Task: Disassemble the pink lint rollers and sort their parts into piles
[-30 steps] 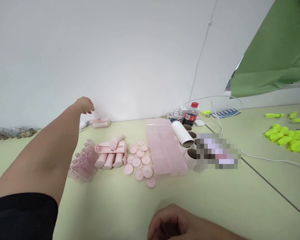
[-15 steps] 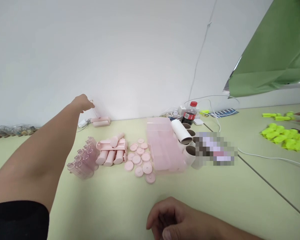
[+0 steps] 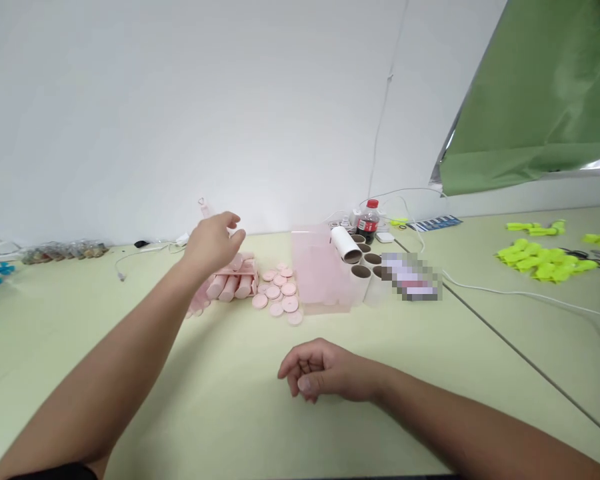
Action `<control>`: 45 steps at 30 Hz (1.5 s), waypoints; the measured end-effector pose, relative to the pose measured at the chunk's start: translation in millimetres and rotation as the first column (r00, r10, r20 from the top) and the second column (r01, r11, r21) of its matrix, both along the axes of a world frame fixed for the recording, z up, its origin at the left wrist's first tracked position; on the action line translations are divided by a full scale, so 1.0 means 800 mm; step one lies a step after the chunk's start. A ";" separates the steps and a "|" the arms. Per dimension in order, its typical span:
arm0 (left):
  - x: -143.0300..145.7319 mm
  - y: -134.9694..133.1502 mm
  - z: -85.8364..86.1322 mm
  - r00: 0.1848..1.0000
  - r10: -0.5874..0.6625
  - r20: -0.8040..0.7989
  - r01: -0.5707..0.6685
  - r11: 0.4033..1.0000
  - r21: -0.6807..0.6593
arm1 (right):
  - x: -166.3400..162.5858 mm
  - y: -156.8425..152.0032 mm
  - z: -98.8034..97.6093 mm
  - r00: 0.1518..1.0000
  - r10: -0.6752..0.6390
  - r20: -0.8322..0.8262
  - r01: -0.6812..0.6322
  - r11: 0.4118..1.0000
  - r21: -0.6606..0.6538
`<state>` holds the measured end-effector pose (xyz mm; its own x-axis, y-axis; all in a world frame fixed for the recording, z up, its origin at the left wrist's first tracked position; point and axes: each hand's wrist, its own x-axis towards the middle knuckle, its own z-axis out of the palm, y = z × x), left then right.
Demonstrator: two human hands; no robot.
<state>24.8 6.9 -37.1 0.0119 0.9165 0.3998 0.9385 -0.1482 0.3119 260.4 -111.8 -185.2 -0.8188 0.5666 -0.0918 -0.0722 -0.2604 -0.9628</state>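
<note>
My left hand (image 3: 215, 240) reaches over the far left cluster, its thumb and forefinger apart and nothing visible between them. Partly under it lie pale pink cylinders (image 3: 229, 288) with a pink rack-like part (image 3: 247, 267). Translucent pink tubes (image 3: 199, 303) show beyond my forearm, mostly covered by it. A clear pinkish piece with a small loop (image 3: 203, 207) rises behind the hand by the wall. Pink round discs (image 3: 274, 291) lie scattered to the right of the cylinders. Nearer me, my right hand (image 3: 325, 373) hovers or rests loosely curled with nothing in it; which of these I cannot tell.
Translucent pink sheets or bags (image 3: 320, 273) lie mid-table, beside several cardboard tubes (image 3: 361, 272) and a white roll (image 3: 346, 245). A cola bottle (image 3: 368, 221) and white cables (image 3: 480, 288) stand behind and right. Neon yellow pieces (image 3: 540, 260) lie far right; bagged items (image 3: 65, 251) far left.
My left hand has come back from the wall, rightward and down, to above the pink cylinders. My right hand sits higher in view. The view itself has shifted.
</note>
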 end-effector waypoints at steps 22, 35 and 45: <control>0.070 -0.094 -0.161 0.733 -0.530 0.427 0.594 0.805 -0.019 | 0.009 0.008 0.023 0.930 -0.363 -0.062 0.320 0.713 0.624; 0.069 -0.089 -0.164 0.743 -0.496 0.449 0.466 0.865 0.185 | 0.012 0.007 0.020 0.858 -0.477 -0.189 0.469 0.580 0.666; 0.033 -0.033 -0.087 0.994 -0.110 -0.001 0.110 0.990 0.089 | 0.009 0.008 0.021 0.847 -0.526 -0.074 0.466 0.670 0.578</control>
<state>51.4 -19.5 -106.8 0.1093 0.8706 0.4798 0.9138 -0.2779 0.2961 267.7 -105.1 -168.1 -0.4060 0.8585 0.3133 0.0629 0.3682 -0.9276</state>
